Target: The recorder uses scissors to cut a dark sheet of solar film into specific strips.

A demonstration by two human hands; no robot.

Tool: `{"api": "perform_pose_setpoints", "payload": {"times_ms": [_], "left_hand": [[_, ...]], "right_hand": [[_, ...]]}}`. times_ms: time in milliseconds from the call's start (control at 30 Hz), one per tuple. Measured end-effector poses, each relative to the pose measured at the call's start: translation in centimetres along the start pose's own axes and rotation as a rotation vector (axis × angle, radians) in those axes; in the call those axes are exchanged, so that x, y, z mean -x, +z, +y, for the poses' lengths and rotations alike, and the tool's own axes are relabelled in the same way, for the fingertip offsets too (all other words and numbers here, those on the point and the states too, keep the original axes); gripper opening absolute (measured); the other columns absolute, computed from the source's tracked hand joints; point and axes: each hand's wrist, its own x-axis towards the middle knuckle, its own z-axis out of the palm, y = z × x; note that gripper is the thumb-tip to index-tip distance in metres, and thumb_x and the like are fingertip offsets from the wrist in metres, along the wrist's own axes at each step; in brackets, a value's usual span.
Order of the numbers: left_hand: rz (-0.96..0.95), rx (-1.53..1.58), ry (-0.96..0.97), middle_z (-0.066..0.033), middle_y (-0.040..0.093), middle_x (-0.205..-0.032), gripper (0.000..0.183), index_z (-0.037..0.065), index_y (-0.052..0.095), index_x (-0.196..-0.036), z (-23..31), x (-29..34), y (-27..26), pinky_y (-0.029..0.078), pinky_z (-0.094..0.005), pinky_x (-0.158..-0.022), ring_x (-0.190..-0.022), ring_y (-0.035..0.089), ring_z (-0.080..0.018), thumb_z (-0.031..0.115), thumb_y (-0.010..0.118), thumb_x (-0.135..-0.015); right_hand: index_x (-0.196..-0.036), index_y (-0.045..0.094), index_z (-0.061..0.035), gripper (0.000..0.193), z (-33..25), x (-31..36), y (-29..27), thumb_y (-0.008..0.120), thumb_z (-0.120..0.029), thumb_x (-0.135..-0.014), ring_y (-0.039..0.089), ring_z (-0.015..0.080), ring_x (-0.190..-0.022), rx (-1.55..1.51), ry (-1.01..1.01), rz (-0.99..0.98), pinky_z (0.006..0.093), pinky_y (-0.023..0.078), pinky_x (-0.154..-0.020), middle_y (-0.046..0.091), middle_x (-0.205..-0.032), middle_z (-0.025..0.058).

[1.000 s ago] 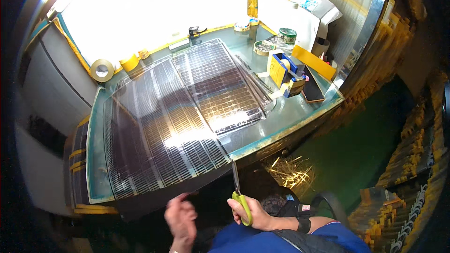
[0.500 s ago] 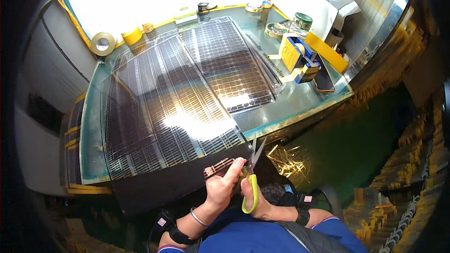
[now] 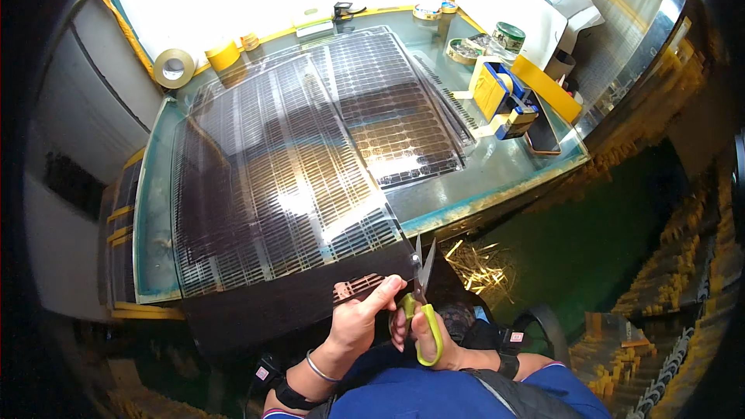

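A large transparent film sheet (image 3: 268, 221) with dark printed bars lies on the glass tabletop, its black front strip (image 3: 256, 310) hanging over the near edge. My left hand (image 3: 358, 324) pinches the front edge of this sheet near its right corner, thumb on top. Scissors (image 3: 431, 334) with lime-green handles are in my right hand (image 3: 448, 343), its fingers through the loops. Their blades point away from me and stand apart beside the sheet's front right corner; whether they touch the film I cannot tell. Beneath it, farther back, is a second film (image 3: 396, 128) with a grid pattern.
On the table's right stand a blue and yellow tape dispenser (image 3: 497, 97), a phone (image 3: 543, 136) and a green tin (image 3: 508, 37). Tape rolls (image 3: 174, 68) line the back left. Yellow offcuts (image 3: 475, 265) lie on the floor beyond my right hand.
Both hands have shifted slightly down in the picture, the right one also a little rightward with the scissors. The left hand keeps its hold on the film, and the blades remain parted.
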Motion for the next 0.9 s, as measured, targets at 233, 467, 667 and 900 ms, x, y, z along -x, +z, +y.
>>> {"api": "perform_pose_setpoints", "payload": {"times_ms": [233,467,667,900], "left_hand": [[0.043,-0.178,0.251,-0.0065,0.063,-0.075,0.011,0.000,0.064,-0.083,0.1,0.0,-1.9,0.044,-0.0229,-0.057,-0.060,0.054,-0.0091,0.010,0.063,-0.078],[0.752,-0.010,0.491,-0.0075,0.059,-0.082,0.018,0.003,0.051,-0.101,1.5,7.6,-9.5,0.049,-0.0261,-0.055,-0.066,0.059,-0.0151,0.006,0.051,-0.083],[0.853,-0.311,0.767,-0.0130,0.058,-0.095,0.047,0.011,0.029,-0.129,7.2,13.4,-15.9,0.051,-0.0303,-0.057,-0.069,0.061,-0.0185,0.004,0.045,-0.085],[0.492,-0.246,0.650,-0.0175,0.059,-0.100,0.048,0.004,0.031,-0.128,13.5,13.2,-22.6,0.052,-0.0315,-0.064,-0.075,0.062,-0.0210,0.003,0.049,-0.084]], "right_hand": [[-0.082,0.043,-0.0061,0.037,-1.4,0.4,-1.4,0.051,-0.042,-0.085,0.045,0.0090,-0.054,-0.075,0.164,0.062,0.0218,0.041,-0.046,0.042,-0.065,0.0010],[-0.078,0.044,-0.0026,0.031,-2.9,-0.6,-2.6,0.047,-0.032,-0.087,0.047,0.0124,-0.056,0.081,-0.145,0.253,0.0263,0.043,-0.050,0.045,-0.067,0.0053],[-0.078,0.045,-0.0015,0.025,-4.3,-3.1,-2.5,0.049,-0.025,-0.086,0.050,0.0131,-0.056,0.210,-0.208,0.144,0.0260,0.044,-0.051,0.049,-0.067,0.0071],[-0.093,0.051,-0.0013,0.021,-10.4,-7.7,0.4,0.063,-0.007,-0.077,0.053,0.0135,-0.062,1.040,-0.714,0.215,0.0276,0.045,-0.058,0.057,-0.078,0.0093]]}}
